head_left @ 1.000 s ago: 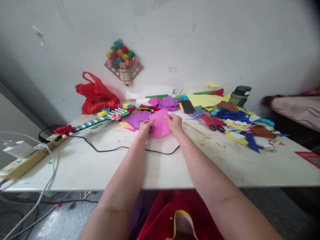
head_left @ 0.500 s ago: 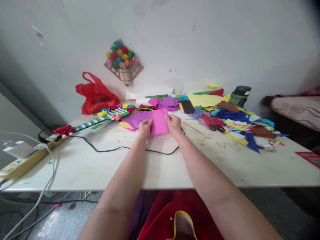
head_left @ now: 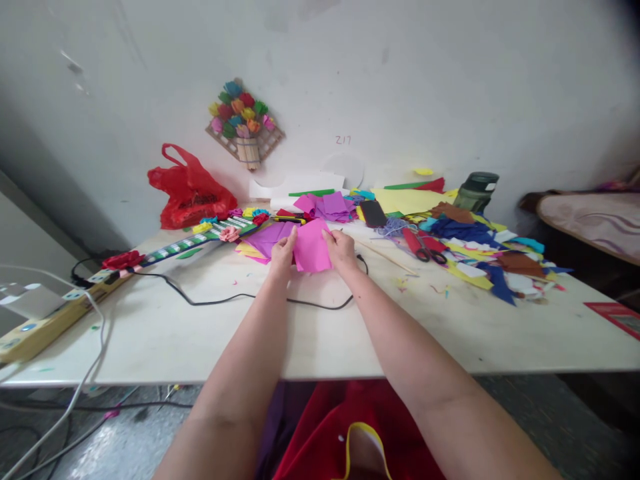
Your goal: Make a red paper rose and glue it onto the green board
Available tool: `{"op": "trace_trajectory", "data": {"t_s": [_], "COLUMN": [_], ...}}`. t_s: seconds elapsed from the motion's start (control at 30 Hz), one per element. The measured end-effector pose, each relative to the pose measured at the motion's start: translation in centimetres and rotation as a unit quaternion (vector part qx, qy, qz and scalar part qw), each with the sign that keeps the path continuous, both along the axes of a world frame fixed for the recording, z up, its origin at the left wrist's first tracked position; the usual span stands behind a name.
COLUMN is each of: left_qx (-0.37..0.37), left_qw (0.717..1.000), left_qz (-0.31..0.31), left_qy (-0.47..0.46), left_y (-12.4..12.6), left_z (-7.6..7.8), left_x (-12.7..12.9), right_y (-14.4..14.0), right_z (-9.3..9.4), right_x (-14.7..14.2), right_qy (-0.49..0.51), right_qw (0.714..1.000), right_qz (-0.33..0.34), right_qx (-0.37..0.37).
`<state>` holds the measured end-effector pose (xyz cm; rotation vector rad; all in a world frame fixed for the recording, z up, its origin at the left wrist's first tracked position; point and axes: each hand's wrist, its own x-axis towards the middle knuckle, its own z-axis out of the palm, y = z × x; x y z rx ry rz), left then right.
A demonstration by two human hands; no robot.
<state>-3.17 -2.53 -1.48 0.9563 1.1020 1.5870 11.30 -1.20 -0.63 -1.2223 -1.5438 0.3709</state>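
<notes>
Centrally, both hands out over a pale tabletop (head_left: 320, 333), sharing one bright pink square sheet of paper (head_left: 311, 247). Left hand (head_left: 281, 252) pinching the sheet's left edge, thumb on the near face, remaining fingers closed in behind it. Right hand (head_left: 341, 249) gripping the right edge, fingers curled narrowly onto the paper, thumb side pressed to the sheet. Sheet held just above the table surface, tilted up toward the camera, lower edge near a black cable (head_left: 220, 298) looping across the top.

Directly behind the held sheet, a loose stack of purple and yellow paper sheets (head_left: 267, 239) lying flat. Farther back, a crumpled pile of magenta and violet paper pieces (head_left: 327, 205), beside a dark rectangular phone (head_left: 374, 213). Right of the hands, red-handled scissors (head_left: 423, 245) amid a spread of blue, yellow, brown and white paper scraps (head_left: 480, 257), well apart from the right hand. A dark green lidded jar (head_left: 474, 192) at the back right. Left rear, a red plastic bag (head_left: 189, 190) against the wall; above, a wall decoration of coloured paper flowers (head_left: 244, 123). Far left edge, a yellowish power strip (head_left: 45, 320) with white cords.
</notes>
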Motion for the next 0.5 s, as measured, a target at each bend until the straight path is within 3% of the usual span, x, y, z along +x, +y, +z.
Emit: {"op": "trace_trajectory", "data": {"t_s": [0.27,0.5], "left_qx": [0.014,0.01], "left_qw": [0.998,0.996], "left_qz": [-0.002,-0.069], "left_qy": [-0.061,-0.063], "left_y": [-0.05,-0.5], "left_z": [0.07,0.14], "left_x": [-0.78,-0.66], "right_y": [-0.05,-0.72], "right_z": [-0.27,0.34], "right_x": [-0.46,-0.11], "right_qy": [-0.013,-0.044], "right_qw": [0.997,0.988], "right_qz": [0.07,0.134], "right_qx": [-0.019,-0.071]}}
